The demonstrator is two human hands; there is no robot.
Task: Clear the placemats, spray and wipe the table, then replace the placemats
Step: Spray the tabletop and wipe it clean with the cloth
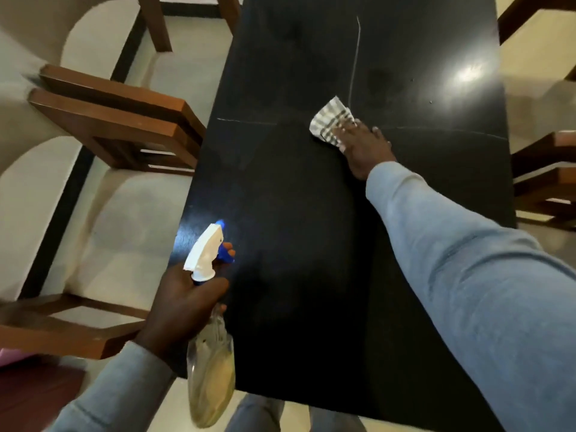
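Note:
A long black table fills the middle of the view, with no placemats on it. My right hand presses a checked cloth flat on the tabletop near its middle, arm stretched out. My left hand grips the neck of a clear spray bottle holding yellowish liquid, over the table's near left edge. Its white and blue nozzle points away from me along the table, and one finger rests on the trigger.
Wooden chairs with cream seats stand along the left side of the table. More wooden chairs are at the right edge. A glare spot shines on the far right of the tabletop. My legs show below the near edge.

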